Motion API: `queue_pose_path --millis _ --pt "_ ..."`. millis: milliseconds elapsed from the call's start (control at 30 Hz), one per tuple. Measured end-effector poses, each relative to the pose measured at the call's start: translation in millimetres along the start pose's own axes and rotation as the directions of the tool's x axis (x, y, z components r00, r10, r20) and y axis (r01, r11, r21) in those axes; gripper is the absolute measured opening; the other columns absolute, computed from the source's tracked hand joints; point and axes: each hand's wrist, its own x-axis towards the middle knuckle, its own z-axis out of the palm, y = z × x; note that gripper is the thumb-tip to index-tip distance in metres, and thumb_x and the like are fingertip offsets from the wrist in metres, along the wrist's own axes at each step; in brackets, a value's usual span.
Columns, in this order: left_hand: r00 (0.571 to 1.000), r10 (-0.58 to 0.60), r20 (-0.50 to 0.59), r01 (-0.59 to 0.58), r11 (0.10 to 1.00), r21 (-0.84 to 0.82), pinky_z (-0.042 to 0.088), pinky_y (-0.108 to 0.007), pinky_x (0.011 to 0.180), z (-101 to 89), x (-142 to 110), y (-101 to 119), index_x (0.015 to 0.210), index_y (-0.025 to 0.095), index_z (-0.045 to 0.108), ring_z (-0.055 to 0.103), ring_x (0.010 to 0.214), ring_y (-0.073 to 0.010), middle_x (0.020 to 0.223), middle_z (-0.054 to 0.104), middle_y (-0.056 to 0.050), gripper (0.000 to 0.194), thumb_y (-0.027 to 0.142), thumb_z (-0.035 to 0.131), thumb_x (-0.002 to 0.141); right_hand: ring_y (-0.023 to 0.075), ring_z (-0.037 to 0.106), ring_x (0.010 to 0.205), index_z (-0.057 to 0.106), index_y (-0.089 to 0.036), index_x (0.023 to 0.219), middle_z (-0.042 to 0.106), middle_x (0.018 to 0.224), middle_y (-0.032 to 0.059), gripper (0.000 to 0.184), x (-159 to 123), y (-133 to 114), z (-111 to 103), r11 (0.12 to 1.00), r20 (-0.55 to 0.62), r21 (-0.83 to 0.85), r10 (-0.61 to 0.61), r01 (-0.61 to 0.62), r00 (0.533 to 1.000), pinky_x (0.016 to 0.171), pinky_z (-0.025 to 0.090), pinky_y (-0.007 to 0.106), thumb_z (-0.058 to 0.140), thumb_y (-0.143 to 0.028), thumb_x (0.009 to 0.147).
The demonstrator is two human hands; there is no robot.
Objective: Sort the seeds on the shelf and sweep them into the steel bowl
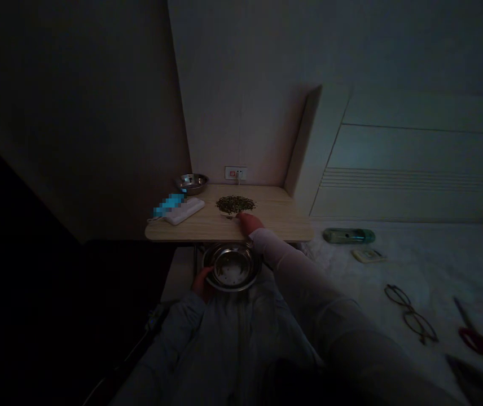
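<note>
A loose heap of small green and brown bits (236, 204), like seeds or dried leaves, lies on the wooden table (284, 225). At its near edge, my right hand (247, 222) is closed around a small, thin metal utensil (228, 216); dim light hides its exact kind. Below the table edge, over my lap, a steel bowl (232, 286) holds what looks like a smaller round metal dish, with a few dark bits inside. My left hand (202, 283) grips the bowl by its left rim, thumb over the edge.
Another steel bowl (192, 182) stands at the table's back left, beside a white power strip (185, 211) and a blurred blue item (168, 204). On the bed at right lie a bottle (348, 235), a small pale packet (368, 256), eyeglasses (411, 313) and red-handled scissors (481, 343).
</note>
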Motion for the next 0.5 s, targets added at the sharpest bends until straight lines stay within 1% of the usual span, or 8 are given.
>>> queue_pose_path --millis 67,200,367,500 --pt "1.0 0.004 -0.014 -0.004 1.0 0.002 0.046 -0.022 0.056 2.0 -0.9 1.1 0.052 0.014 0.056 0.056 0.048 -0.0117 0.046 0.06 -0.002 0.028 0.011 0.038 0.074 0.0167 0.05 0.092 0.046 -0.016 0.107 0.053 0.103 0.0069 0.028 -4.0 -0.5 -1.0 0.999 -0.008 -0.027 -0.021 0.021 1.0 0.078 0.039 0.035 0.04 -0.026 0.082" --pt "1.0 0.011 -0.023 -0.011 1.0 0.011 0.045 -0.022 0.055 5.1 -3.7 1.7 0.051 0.013 0.056 0.056 0.049 -0.0118 0.046 0.06 -0.003 0.028 0.011 0.04 0.073 0.0167 0.051 0.09 0.047 -0.015 0.104 0.054 0.1 0.0065 0.028 -10.1 -2.0 -2.6 0.996 -0.012 -0.082 -0.047 0.045 0.999 0.077 0.039 0.036 0.041 -0.029 0.081" --pt "0.999 0.021 -0.038 -0.02 0.999 0.027 0.045 -0.022 0.056 4.9 -4.1 1.0 0.052 0.012 0.057 0.056 0.049 -0.012 0.047 0.06 -0.004 0.03 0.011 0.038 0.074 0.0187 0.051 0.09 0.049 -0.018 0.103 0.056 0.097 0.009 0.026 -16.1 -5.0 -7.1 0.987 -0.006 -0.136 -0.085 0.084 0.996 0.075 0.038 0.03 0.041 -0.021 0.079" --pt "0.998 0.029 -0.057 -0.027 0.999 0.03 0.045 -0.023 0.056 3.0 -1.4 1.2 0.052 0.014 0.056 0.056 0.048 -0.0123 0.046 0.059 -0.002 0.026 0.01 0.04 0.072 0.0197 0.051 0.09 0.049 -0.018 0.103 0.057 0.095 0.0092 0.027 -20.5 -5.8 -8.7 0.978 0.005 -0.172 -0.116 0.115 0.993 0.073 0.038 0.028 0.043 -0.019 0.077"
